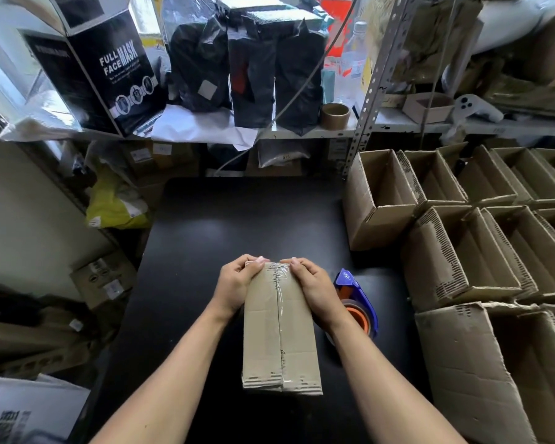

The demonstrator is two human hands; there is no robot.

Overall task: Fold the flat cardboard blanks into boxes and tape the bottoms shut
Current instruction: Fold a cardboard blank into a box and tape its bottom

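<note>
A brown cardboard box (281, 334) stands on the black table (205, 238), its closed flaps facing up. Clear tape runs along the centre seam, wrinkled at the far end. My left hand (236, 285) grips the box's far left corner, fingers curled over the far edge. My right hand (311, 288) grips the far right corner the same way, its thumb on the tape. A blue tape dispenser (358, 302) with an orange roll lies on the table just right of the box, partly behind my right wrist.
Several open folded boxes (462, 225) are stacked in rows along the right. A metal shelf (302, 133) behind the table holds black bags, a mask carton and an empty tape core (335, 116). Cartons and bags lie on the floor to the left.
</note>
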